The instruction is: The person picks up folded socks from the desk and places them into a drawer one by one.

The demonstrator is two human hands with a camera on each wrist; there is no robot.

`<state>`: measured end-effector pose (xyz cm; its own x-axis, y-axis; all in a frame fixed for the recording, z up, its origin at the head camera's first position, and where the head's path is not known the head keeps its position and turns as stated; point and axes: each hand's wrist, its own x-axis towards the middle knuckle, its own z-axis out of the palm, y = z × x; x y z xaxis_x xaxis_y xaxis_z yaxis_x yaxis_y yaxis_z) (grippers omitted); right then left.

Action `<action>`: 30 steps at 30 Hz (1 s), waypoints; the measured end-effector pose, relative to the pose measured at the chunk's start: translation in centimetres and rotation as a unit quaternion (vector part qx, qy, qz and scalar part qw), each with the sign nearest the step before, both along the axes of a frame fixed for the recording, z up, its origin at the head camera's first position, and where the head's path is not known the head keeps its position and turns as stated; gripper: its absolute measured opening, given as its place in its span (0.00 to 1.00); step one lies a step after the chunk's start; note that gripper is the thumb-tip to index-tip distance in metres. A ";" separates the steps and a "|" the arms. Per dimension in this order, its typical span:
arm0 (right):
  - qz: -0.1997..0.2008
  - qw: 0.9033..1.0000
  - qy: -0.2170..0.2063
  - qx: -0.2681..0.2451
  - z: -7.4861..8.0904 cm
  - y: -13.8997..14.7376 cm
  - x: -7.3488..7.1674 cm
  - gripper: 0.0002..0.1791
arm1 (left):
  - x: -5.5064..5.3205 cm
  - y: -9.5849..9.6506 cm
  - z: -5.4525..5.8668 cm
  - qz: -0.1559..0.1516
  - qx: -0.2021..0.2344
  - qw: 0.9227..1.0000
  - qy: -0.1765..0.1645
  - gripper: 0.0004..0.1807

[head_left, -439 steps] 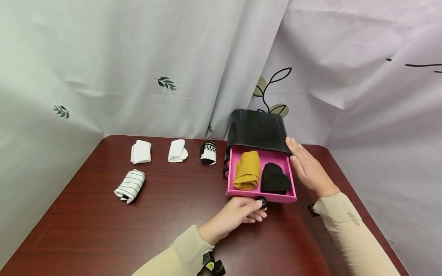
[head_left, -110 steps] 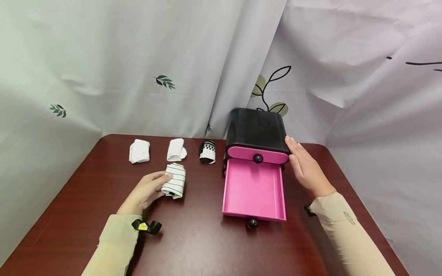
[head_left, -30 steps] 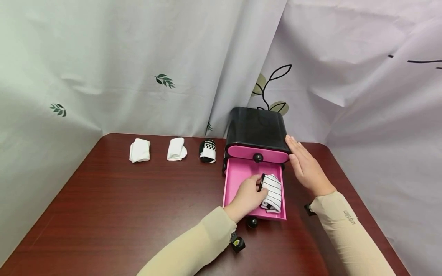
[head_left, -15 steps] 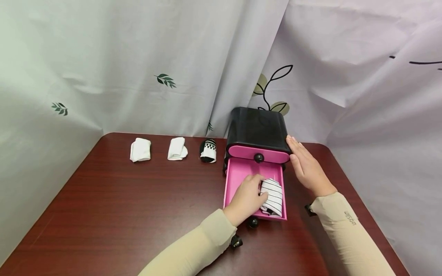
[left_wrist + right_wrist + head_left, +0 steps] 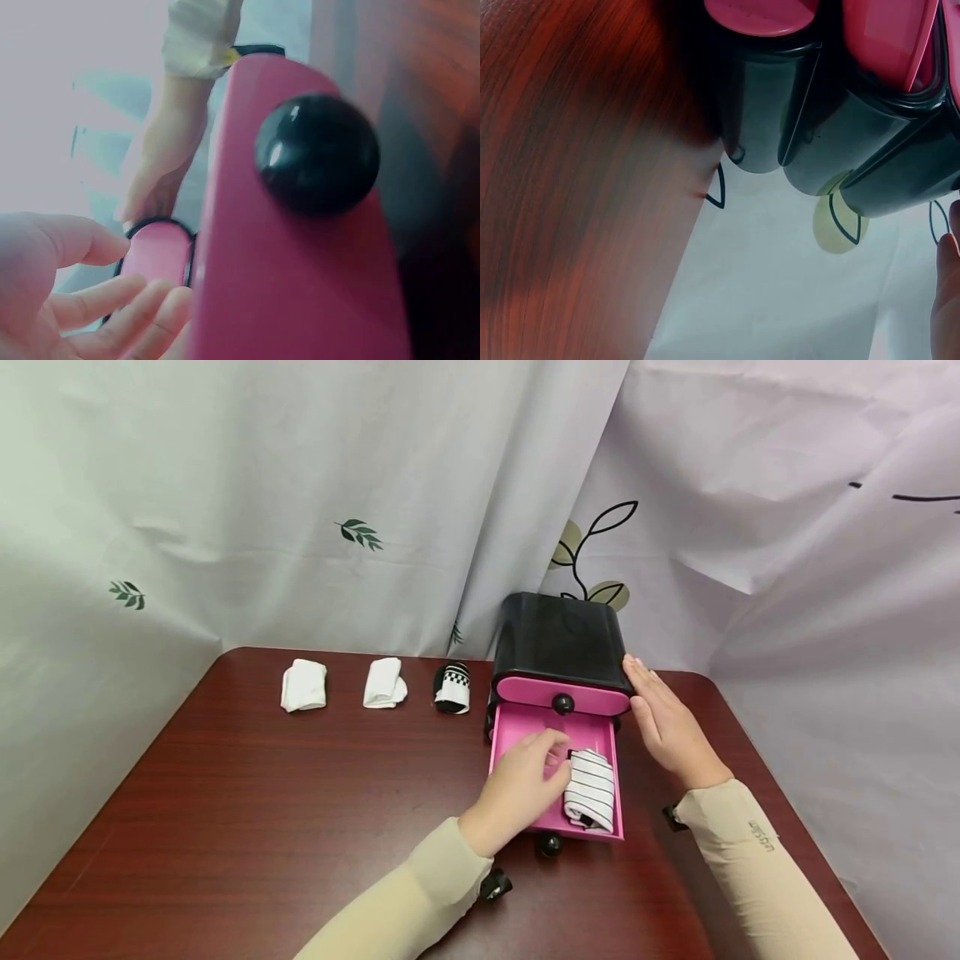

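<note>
A folded white sock with thin dark stripes [image 5: 589, 789] lies in the right half of the pulled-out pink drawer [image 5: 517, 724]. My left hand [image 5: 521, 785] hovers over the drawer's left half, fingers loosely bent and holding nothing, just left of the sock. In the left wrist view, the thumb and fingers of the left hand [image 5: 112, 300] are spread apart beside the pink drawer front and its black knob [image 5: 319, 154]. My right hand [image 5: 667, 718] rests with straight fingers against the right side of the black drawer cabinet [image 5: 562, 635]. The upper drawer [image 5: 525, 690] is closed.
Along the table's back edge lie two folded white socks, a left one [image 5: 304, 686] and a middle one [image 5: 385, 683], and a black-and-white checked sock [image 5: 452, 688]. A pale curtain [image 5: 315, 510] hangs behind the dark red table [image 5: 262, 827]. The right wrist view shows another cabinet tier [image 5: 757, 97].
Earlier, the upper drawer with a yellow and a black sock was closed and the lower one opened. My left hand carried the striped sock into it and has just let go, shifting left.
</note>
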<state>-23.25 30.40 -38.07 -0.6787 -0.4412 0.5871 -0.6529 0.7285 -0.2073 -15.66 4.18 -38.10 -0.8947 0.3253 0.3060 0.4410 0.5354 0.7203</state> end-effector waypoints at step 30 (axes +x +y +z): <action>0.002 1.000 -0.004 -0.005 0.0 0.0 0.0 0.28 | -8.4 -10.4 -1.9 0.173 0.152 0.972 0.035 0.17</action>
